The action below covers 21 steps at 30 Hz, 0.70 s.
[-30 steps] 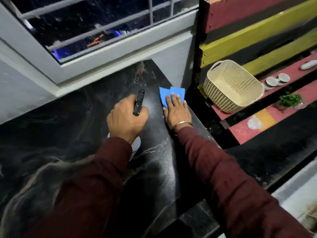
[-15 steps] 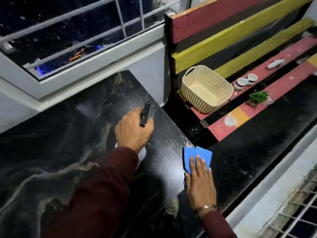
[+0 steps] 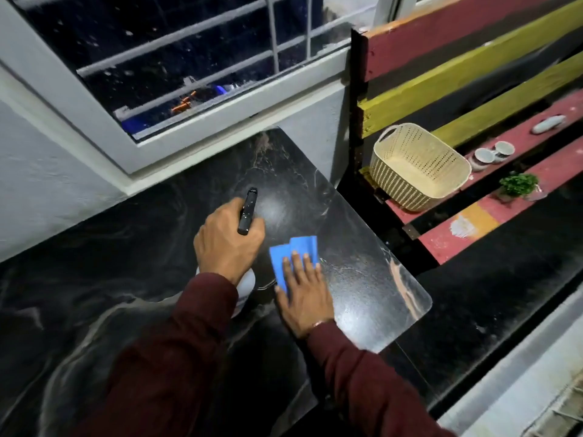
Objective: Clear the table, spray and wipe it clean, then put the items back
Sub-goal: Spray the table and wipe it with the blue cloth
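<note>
A black marble table (image 3: 362,247) with pale veins fills the middle of the view, wet and shiny near its right corner. My left hand (image 3: 227,244) grips a white spray bottle (image 3: 246,285) by its black head, whose nozzle (image 3: 247,211) points away from me. My right hand (image 3: 304,294) lies flat with straight fingers on a folded blue cloth (image 3: 291,255) and presses it onto the tabletop just right of the bottle.
A red, yellow and black slatted bench (image 3: 473,234) stands right of the table. On it sit a cream basket (image 3: 419,165), two small cups (image 3: 493,152), a little green plant (image 3: 519,184) and a grey object (image 3: 547,124). A barred window (image 3: 189,67) is behind the table.
My right hand slid the blue cloth from the far corner to the near right edge, then back inward beside the bottle. My left hand kept its grip on the spray bottle.
</note>
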Each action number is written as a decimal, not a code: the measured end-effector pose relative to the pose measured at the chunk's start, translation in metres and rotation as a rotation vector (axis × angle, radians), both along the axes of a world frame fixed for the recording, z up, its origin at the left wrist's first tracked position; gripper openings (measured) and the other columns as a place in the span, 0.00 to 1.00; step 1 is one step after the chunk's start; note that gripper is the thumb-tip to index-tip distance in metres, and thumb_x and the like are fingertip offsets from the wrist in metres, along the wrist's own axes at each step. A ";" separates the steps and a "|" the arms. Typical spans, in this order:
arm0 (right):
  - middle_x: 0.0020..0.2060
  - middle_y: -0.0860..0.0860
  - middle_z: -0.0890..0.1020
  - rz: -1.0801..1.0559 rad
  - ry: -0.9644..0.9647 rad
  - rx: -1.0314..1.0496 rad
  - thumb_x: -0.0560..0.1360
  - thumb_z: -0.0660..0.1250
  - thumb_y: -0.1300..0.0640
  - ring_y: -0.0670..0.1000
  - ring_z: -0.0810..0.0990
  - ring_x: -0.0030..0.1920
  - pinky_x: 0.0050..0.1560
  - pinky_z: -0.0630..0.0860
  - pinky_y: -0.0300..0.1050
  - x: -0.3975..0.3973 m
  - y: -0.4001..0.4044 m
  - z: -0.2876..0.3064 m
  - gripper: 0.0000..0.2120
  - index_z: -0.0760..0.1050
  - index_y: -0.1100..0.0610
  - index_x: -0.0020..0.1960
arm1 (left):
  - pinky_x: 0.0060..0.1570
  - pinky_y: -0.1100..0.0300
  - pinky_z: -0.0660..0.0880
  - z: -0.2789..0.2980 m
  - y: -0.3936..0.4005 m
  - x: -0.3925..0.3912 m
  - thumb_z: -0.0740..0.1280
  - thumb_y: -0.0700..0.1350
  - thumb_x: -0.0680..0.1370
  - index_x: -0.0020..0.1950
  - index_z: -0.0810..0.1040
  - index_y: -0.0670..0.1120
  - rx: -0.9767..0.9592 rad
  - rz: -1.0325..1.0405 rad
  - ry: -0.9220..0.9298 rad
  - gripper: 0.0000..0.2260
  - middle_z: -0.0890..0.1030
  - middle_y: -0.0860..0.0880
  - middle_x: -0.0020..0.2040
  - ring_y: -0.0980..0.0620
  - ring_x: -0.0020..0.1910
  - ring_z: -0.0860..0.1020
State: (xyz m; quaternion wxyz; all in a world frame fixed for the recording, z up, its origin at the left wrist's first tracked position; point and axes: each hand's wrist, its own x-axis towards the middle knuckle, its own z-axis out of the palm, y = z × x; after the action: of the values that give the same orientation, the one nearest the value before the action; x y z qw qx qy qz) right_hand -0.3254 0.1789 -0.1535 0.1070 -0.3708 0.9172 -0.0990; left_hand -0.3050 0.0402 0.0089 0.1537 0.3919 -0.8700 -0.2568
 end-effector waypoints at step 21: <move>0.71 0.57 0.69 0.399 0.011 -0.071 0.71 0.58 0.53 0.61 0.68 0.70 0.69 0.66 0.57 -0.019 -0.051 -0.001 0.30 0.66 0.58 0.72 | 0.38 0.56 0.63 -0.030 -0.084 -0.006 0.64 0.49 0.74 0.38 0.71 0.46 -0.034 0.231 0.006 0.08 0.73 0.54 0.34 0.48 0.35 0.69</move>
State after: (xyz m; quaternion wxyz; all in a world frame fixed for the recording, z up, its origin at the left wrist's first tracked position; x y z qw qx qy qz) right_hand -0.3446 0.1275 -0.1541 0.1062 -0.5494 0.8219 -0.1062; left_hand -0.3113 -0.0440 -0.0215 0.1916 0.4859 -0.8228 -0.2240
